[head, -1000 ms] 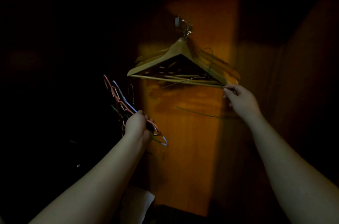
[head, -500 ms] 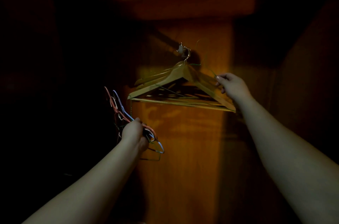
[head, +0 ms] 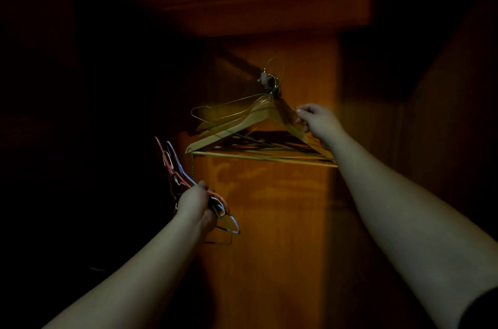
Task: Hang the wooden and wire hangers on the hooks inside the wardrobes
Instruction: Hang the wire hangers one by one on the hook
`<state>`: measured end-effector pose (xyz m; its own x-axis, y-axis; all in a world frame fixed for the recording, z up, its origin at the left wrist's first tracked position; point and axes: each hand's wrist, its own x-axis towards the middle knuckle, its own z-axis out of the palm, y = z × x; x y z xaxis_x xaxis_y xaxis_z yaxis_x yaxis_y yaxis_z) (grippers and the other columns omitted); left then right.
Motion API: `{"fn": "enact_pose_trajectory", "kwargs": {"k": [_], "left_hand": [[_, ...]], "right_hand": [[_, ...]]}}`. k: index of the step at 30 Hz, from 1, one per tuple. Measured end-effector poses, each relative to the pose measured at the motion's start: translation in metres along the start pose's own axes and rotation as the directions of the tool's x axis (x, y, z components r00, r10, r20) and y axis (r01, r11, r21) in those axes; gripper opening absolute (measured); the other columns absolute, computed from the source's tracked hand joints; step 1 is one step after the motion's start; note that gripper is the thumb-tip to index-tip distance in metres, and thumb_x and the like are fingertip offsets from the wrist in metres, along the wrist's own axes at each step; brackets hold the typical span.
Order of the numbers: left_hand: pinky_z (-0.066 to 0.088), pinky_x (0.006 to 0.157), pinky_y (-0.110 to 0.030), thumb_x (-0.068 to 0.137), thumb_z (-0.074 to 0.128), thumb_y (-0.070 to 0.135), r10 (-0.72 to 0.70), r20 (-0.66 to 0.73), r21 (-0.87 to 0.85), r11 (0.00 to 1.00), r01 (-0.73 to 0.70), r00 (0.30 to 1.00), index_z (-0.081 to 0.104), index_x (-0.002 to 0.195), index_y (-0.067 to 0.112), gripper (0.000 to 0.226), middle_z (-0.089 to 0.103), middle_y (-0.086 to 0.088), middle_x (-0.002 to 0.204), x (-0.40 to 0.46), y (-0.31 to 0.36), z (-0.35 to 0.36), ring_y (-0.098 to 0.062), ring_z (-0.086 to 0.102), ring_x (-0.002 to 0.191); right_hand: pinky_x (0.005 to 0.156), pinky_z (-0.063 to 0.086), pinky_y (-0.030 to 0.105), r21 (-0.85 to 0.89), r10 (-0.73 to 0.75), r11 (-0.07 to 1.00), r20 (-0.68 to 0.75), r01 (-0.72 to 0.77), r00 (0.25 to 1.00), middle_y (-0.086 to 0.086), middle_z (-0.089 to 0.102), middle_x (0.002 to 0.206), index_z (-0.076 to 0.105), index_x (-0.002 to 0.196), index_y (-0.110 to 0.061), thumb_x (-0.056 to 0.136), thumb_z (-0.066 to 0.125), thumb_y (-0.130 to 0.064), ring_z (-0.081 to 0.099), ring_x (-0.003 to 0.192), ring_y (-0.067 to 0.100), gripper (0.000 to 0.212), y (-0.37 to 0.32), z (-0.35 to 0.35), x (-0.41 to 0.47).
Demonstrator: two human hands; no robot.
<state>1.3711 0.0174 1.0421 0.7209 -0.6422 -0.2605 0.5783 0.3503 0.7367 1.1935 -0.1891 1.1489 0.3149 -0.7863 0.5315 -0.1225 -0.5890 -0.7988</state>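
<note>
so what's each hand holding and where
Left hand grips a bunch of wire hangers mid-frame. Right hand pinches a green wire hanger at its right shoulder.

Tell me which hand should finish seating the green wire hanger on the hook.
Right. The right hand already pinches the green wire hanger, whose loop sits up at the hook. The left hand is low, gripping the bundle of coloured wire hangers.

Wooden hangers (head: 237, 127) and a green wire hanger (head: 215, 109) are crowding the single hook (head: 265, 78), blocking reach from below. Open wardrobe panel (head: 269, 221) is lying beneath them. A shelf underside (head: 256, 5) is closing off space above the hook.
</note>
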Motion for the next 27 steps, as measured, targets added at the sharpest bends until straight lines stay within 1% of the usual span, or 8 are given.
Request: {"fn": "enact_pose_trajectory", "kwargs": {"k": [4,7,10,15,18,20,22,27], "left_hand": [[0.042,0.061,-0.023,0.103,0.04,0.009,-0.004,-0.005,0.007,1.0,0.004,1.0,0.053,0.134,0.012,0.033,0.062,-0.003,0.096,-0.007,-0.001,0.0,-0.013,0.051,0.069],[0.046,0.092,-0.026,0.103,0.04,0.009,-0.013,-0.024,-0.006,1.0,0.013,1.0,0.053,0.135,0.013,0.034,0.058,-0.007,0.133,-0.01,-0.002,0.002,-0.017,0.06,0.113],[0.043,0.064,-0.023,0.104,0.042,0.011,0.007,0.005,0.015,1.0,-0.007,1.0,0.054,0.132,0.011,0.03,0.055,-0.003,0.088,-0.011,-0.003,0.003,-0.013,0.053,0.073],[0.036,0.054,-0.025,0.102,0.045,0.012,-0.025,-0.012,0.042,0.999,0.026,1.0,0.059,0.11,0.014,0.016,0.048,0.0,0.075,-0.005,-0.004,-0.003,-0.013,0.044,0.061],[0.042,0.067,-0.025,0.103,0.043,0.011,-0.011,-0.022,0.019,1.0,0.011,1.0,0.053,0.136,0.012,0.034,0.062,-0.005,0.119,-0.008,-0.003,-0.005,-0.015,0.057,0.082],[0.041,0.081,-0.029,0.104,0.042,0.01,-0.019,-0.029,0.009,1.0,0.019,0.999,0.052,0.138,0.012,0.036,0.05,-0.008,0.143,-0.013,-0.003,-0.004,-0.017,0.058,0.099],[0.043,0.083,-0.029,0.104,0.043,0.011,-0.022,-0.021,0.002,1.0,0.022,1.0,0.052,0.137,0.012,0.035,0.055,-0.007,0.136,-0.016,-0.003,-0.004,-0.016,0.06,0.103],[0.043,0.069,-0.028,0.103,0.045,0.014,-0.017,-0.022,0.03,0.999,0.017,1.0,0.057,0.123,0.012,0.023,0.05,-0.002,0.083,-0.016,-0.003,-0.005,-0.013,0.049,0.071]], "right_hand": [[0.063,0.041,0.027,0.011,0.002,1.0,-0.018,-0.002,1.0,-0.006,0.062,0.082,0.062,0.107,-0.02,0.1,0.051,-0.026,0.051,0.066,0.012,0.014,0.003,0.004,0.001],[0.069,0.044,0.032,-0.005,-0.012,1.0,0.003,0.012,1.0,-0.005,0.063,0.083,0.062,0.103,-0.023,0.1,0.051,-0.025,0.054,0.076,0.016,0.011,-0.003,0.005,0.006],[0.073,0.045,0.036,-0.042,-0.024,0.999,0.029,0.025,0.999,-0.004,0.065,0.083,0.064,0.103,-0.021,0.099,0.052,-0.025,0.057,0.082,0.019,0.013,-0.005,0.008,0.008],[0.067,0.04,0.031,-0.202,-0.045,0.978,0.013,0.047,0.999,-0.003,0.065,0.093,0.064,0.103,-0.023,0.099,0.052,-0.031,0.056,0.084,0.018,0.014,0.008,0.012,0.0],[0.058,0.038,0.025,-0.299,-0.079,0.952,-0.031,0.066,0.996,0.0,0.059,0.105,0.063,0.11,-0.02,0.099,0.051,-0.032,0.053,0.081,0.016,0.02,0.018,0.012,-0.001],[0.054,0.034,0.023,-0.364,-0.119,0.928,-0.068,0.086,0.991,0.004,0.054,0.111,0.062,0.108,-0.017,0.099,0.051,-0.032,0.049,0.073,0.015,0.021,0.021,0.013,0.0],[0.054,0.033,0.025,-0.428,-0.14,0.9,-0.094,0.087,0.986,0.004,0.052,0.109,0.062,0.106,-0.016,0.099,0.051,-0.035,0.048,0.072,0.015,0.024,0.02,0.015,0.003],[0.056,0.035,0.028,-0.56,-0.13,0.828,-0.123,0.039,0.984,0.004,0.058,0.102,0.063,0.098,-0.017,0.096,0.051,-0.05,0.055,0.08,0.022,0.035,0.015,0.018,0.011]]}}
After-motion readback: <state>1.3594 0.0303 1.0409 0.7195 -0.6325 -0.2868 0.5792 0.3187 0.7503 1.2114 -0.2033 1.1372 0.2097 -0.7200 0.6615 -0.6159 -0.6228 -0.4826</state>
